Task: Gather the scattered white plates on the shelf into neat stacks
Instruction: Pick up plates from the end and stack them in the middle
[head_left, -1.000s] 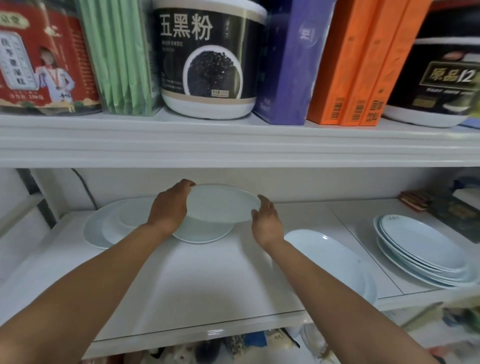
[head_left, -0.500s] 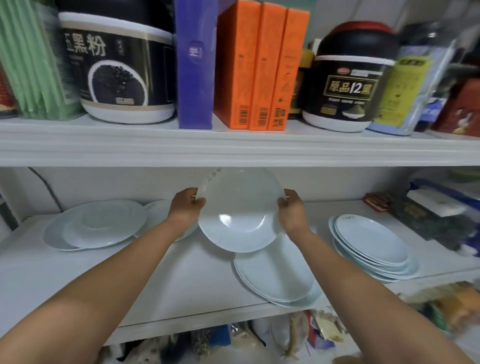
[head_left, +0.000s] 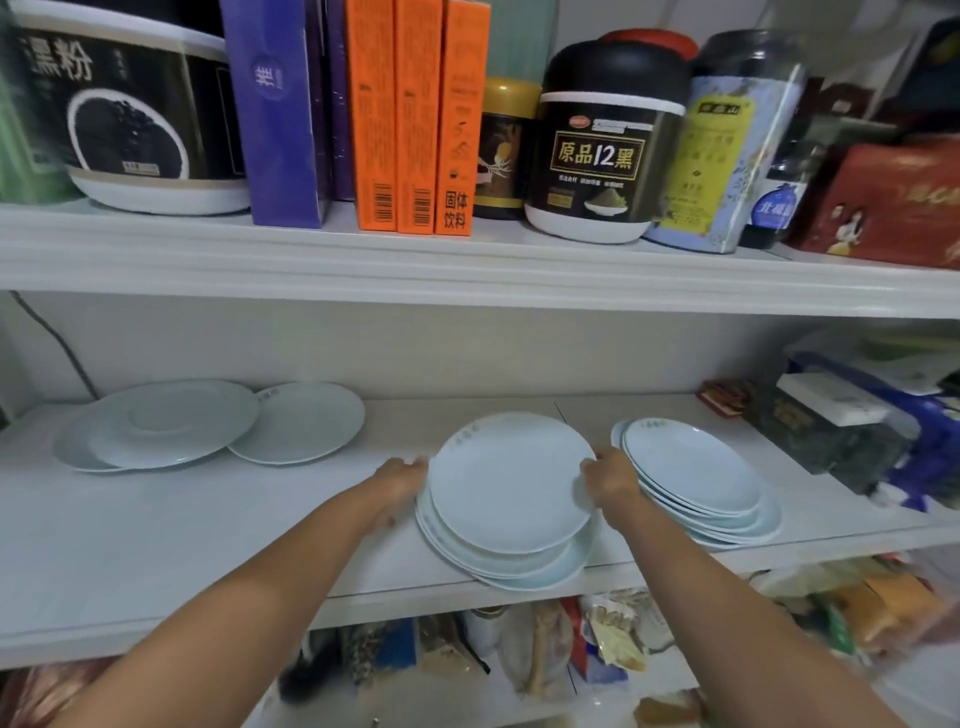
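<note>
A white plate (head_left: 511, 480) lies on top of a short stack of white plates (head_left: 540, 569) near the front edge of the white shelf (head_left: 208, 540). My left hand (head_left: 402, 480) grips its left rim and my right hand (head_left: 608, 480) grips its right rim. Just right of it sits a second stack of white plates (head_left: 698, 475). At the far left, an upside-down plate (head_left: 171, 423) rests on another plate, and a single plate (head_left: 306, 428) overlaps beside them.
The upper shelf board (head_left: 467, 270) hangs low above the plates, loaded with jars and orange boxes (head_left: 415, 114). Dark boxes and packets (head_left: 852, 431) crowd the shelf's right end. Bags and packets fill the shelf below (head_left: 519, 654).
The plate was lifted from the left group, tilted upright in both hands, carried right and lowered flat onto the middle stack. The view has swung right.
</note>
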